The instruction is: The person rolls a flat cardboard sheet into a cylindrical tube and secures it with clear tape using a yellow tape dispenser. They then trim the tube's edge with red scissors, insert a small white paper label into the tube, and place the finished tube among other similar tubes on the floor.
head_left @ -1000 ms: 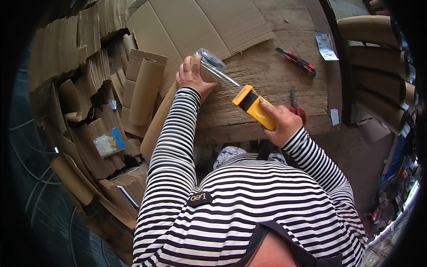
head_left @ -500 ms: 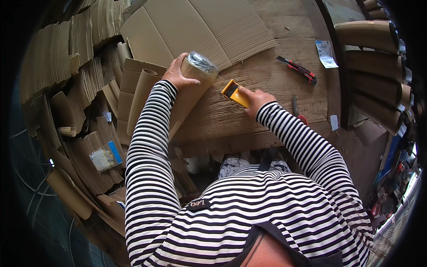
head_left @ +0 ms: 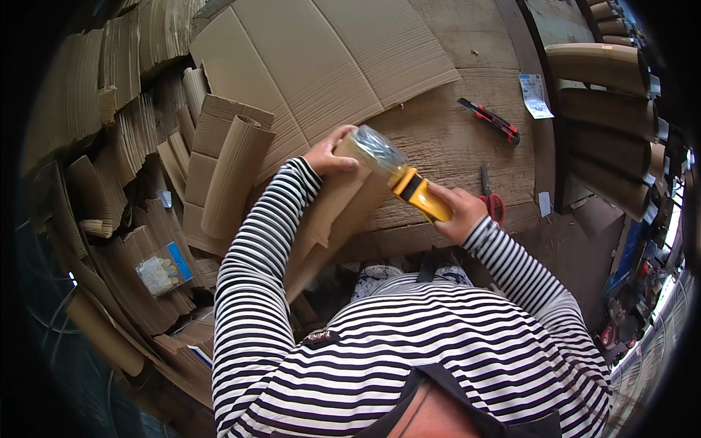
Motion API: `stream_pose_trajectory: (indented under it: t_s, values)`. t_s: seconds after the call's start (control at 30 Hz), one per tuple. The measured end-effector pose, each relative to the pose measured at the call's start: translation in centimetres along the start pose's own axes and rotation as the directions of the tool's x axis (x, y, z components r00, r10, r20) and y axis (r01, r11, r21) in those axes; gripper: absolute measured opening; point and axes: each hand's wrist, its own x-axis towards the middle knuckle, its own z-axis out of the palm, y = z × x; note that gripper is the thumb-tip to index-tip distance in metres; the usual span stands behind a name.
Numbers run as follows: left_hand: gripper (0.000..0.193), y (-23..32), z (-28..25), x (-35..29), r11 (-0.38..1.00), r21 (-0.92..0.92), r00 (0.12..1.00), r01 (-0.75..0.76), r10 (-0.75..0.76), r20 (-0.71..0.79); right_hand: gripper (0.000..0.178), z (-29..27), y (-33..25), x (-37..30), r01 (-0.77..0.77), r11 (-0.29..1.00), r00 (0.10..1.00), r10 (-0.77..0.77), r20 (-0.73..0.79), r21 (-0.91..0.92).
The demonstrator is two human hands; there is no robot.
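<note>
My left hand (head_left: 332, 155) is closed around the upper end of a brown cardboard roll (head_left: 332, 208), thumb pressed on its side. Shiny clear plastic (head_left: 376, 148) covers that end; whether it is film or tape I cannot tell. The roll slants down towards my body over the table's front edge. In my right hand (head_left: 464, 213) is a yellow hand tool with a black band (head_left: 422, 196), its front end against the edge of the clear plastic. Close by my right hand lie red-handled scissors (head_left: 495, 206), partly hidden behind it.
A creased cardboard sheet (head_left: 314, 55) covers the far part of the wooden table (head_left: 423, 146). A red-and-black box cutter (head_left: 491, 120) and a white label (head_left: 535, 95) lie to the right. Stacked cardboard (head_left: 120, 139) fills the left; brown rolls (head_left: 599, 69) stand beyond the table's right edge.
My left hand has brought the roll right and nearer to me. My right hand has moved right and nearer to me, with the yellow tool now turned against the plastic-covered end.
</note>
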Motion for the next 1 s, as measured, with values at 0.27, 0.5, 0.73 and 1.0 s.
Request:
stream_pose_trajectory:
  t_s: [0.27,0.5,0.73,1.0]
  values:
    - [0.097,-5.2,9.5,-0.6,0.980,0.152,0.968,-0.129,0.157,-0.197,0.071,-2.5,1.4,-8.3,-0.058,0.996,0.998,0.060,0.029,-0.075]
    - [0.096,1.0,15.5,-4.2,0.206,0.913,0.847,0.353,0.345,-0.405,0.072,0.4,-1.8,-2.6,0.048,0.999,0.999,-0.048,0.000,-0.015]
    - [0.117,-2.4,14.9,-2.1,0.217,0.843,0.724,0.491,0.437,-0.534,0.072,-6.1,-4.0,-4.6,0.122,0.992,0.988,-0.120,0.098,-0.012]
    - [0.131,1.6,17.5,-2.4,0.259,0.778,0.734,0.572,0.261,-0.627,0.073,-12.9,-0.4,-13.8,0.163,0.983,0.985,-0.158,0.062,-0.084]
